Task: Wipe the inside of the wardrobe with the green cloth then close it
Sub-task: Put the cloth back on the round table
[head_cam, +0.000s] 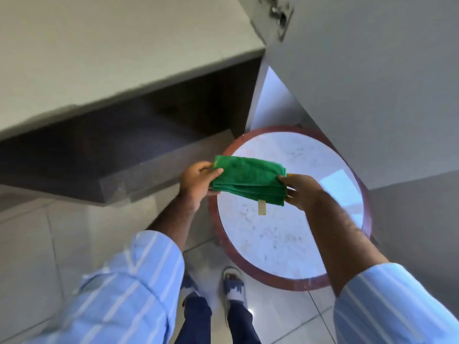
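Note:
A folded green cloth point(248, 178) with a small beige tag hangs between both hands above a round table. My left hand point(197, 181) pinches its left end and my right hand point(301, 192) grips its right end. The wardrobe point(124, 58) fills the upper left, with a pale shelf above a dark, open lower compartment point(154, 125). Its grey door point(372, 83) stands open on the right, a metal hinge point(280, 13) showing at the top.
A round white marble-topped table point(285, 244) with a reddish-brown rim stands directly under the cloth, between the wardrobe opening and the open door. Grey floor tiles point(37, 244) lie below. My two feet in sandals point(233, 284) stand close to the table.

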Tool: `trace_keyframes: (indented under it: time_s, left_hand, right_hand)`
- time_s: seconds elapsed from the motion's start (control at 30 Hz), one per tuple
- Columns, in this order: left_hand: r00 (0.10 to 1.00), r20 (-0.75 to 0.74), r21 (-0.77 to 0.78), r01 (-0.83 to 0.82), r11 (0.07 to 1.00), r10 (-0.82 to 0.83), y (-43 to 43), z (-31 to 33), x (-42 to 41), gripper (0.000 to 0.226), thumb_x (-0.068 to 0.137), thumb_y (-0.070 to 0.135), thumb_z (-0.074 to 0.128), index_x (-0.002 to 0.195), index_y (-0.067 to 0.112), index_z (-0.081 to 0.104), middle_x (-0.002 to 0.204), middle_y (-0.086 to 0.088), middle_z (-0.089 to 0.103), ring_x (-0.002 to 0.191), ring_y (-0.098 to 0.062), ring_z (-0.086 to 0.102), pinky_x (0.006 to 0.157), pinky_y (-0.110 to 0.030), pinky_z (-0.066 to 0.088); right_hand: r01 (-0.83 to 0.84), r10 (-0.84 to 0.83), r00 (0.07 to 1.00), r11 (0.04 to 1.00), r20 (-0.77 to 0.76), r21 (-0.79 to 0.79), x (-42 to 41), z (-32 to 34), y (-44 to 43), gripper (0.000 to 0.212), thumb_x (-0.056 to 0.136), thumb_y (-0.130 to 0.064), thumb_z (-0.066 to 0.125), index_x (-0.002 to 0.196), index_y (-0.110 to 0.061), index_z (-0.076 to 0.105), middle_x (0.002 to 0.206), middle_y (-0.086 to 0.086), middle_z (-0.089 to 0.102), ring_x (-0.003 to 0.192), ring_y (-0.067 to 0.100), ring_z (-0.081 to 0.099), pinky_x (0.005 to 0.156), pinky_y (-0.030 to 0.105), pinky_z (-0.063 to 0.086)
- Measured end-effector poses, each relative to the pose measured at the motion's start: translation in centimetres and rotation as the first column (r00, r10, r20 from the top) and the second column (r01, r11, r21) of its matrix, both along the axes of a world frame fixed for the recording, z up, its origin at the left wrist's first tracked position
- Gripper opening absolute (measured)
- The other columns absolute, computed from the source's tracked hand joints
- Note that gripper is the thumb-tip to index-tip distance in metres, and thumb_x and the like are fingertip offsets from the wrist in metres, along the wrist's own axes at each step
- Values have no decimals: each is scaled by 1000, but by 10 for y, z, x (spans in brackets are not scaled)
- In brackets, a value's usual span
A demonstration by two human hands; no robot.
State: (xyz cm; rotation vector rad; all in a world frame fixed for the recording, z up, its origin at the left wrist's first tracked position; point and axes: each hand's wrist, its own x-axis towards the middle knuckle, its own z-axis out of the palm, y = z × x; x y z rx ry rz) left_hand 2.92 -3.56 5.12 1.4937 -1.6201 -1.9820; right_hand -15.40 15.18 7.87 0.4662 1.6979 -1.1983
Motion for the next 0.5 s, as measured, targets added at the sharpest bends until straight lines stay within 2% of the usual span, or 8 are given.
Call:
trace_keyframes:
  time_s: [0.1, 0.17, 0.2, 0.27, 0.33, 0.4, 0.47, 0.5]
  left_hand:
    - [990, 99, -24, 106, 994, -103, 33, -59, -12, 8, 89, 11, 77, 94, 15, 72, 89, -11, 73, 78, -31, 73, 62, -42, 66]
    - [964, 215, -135, 186, 973, -155, 51, -95, -18, 17, 86, 14, 80, 102, 10, 76, 86, -8, 74, 81, -24, 70, 78, -36, 60]
    - [951, 255, -157, 217, 963, -173, 58, -110, -20, 22, 85, 15, 81, 105, 7, 76, 84, -7, 71, 79, -21, 67, 78, -32, 55]
    - [933, 294, -154, 259, 953, -206, 71, -133, -24, 26, 83, 16, 83, 104, 2, 76, 81, -8, 70, 77, -19, 63, 76, -30, 52]
    - [908, 351, -180, 304, 936, -227, 82, -150, -29, 33, 80, 19, 86, 107, 2, 77, 88, -11, 76, 78, -17, 65, 75, -27, 53]
    - [883, 407, -257, 357, 898, -235, 89, -159, -33, 29, 77, 23, 88, 98, 4, 80, 88, -10, 80, 73, -14, 66, 69, -25, 49]
    - [853, 465, -318, 411, 855, -237, 93, -164, -36, 24, 76, 27, 88, 88, 7, 80, 83, -9, 80, 70, -17, 69, 68, -29, 54]
    - [833, 497, -332, 442, 833, -244, 94, -163, -38, 24, 77, 29, 87, 88, 8, 79, 83, -9, 80, 74, -20, 72, 71, -31, 56]
  right_hand:
    - [37, -41, 999, 991, 32, 128, -1, -54, 35, 19, 102, -1, 61, 85, -9, 59, 98, 9, 63, 83, 22, 61, 87, 39, 52]
    - [48, -54, 998, 983, 32, 179, -2, -87, 53, 17, 101, -2, 62, 86, -9, 59, 106, 12, 63, 95, 26, 63, 86, 38, 52]
    - [65, -71, 997, 978, 24, 196, -3, -100, 60, 16, 101, -2, 63, 87, -9, 60, 109, 14, 63, 101, 27, 61, 82, 37, 54]
    - [98, -99, 995, 969, -4, 226, -5, -124, 75, 5, 99, -2, 66, 97, -6, 66, 111, 17, 65, 102, 27, 63, 71, 33, 55]
    - [114, -106, 993, 964, -47, 240, -6, -145, 88, 23, 97, -2, 70, 119, -2, 67, 107, 16, 69, 96, 27, 67, 66, 32, 55]
    - [85, -52, 991, 956, -124, 282, -6, -160, 98, 37, 93, -6, 76, 129, -1, 66, 106, 15, 71, 96, 29, 70, 77, 38, 60]
    - [-29, 152, 960, 888, -234, 458, -5, -169, 102, 43, 88, -20, 84, 125, -6, 69, 118, 15, 73, 111, 33, 70, 96, 39, 58]
    - [-86, 290, 913, 826, -288, 557, -4, -169, 102, 45, 85, -26, 86, 123, -9, 67, 122, 14, 71, 115, 32, 67, 97, 36, 55]
